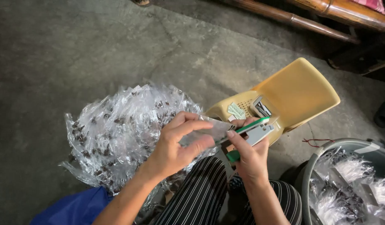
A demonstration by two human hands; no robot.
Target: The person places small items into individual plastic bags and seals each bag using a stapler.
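I am watching my left hand (pixel 173 146) pinching a small clear plastic packet (pixel 209 130) between thumb and fingers. My right hand (pixel 250 155) is gripping a green and grey stapler (pixel 254 132), fingers closed around it, and its mouth is sitting on the packet's right edge. Both hands are working close together, just in front of a yellow plastic stool (pixel 298 93). Left of my left hand a heap of clear packets (pixel 117 133) is lying. Right of my right hand a grey basin (pixel 315 166) is holding more packets.
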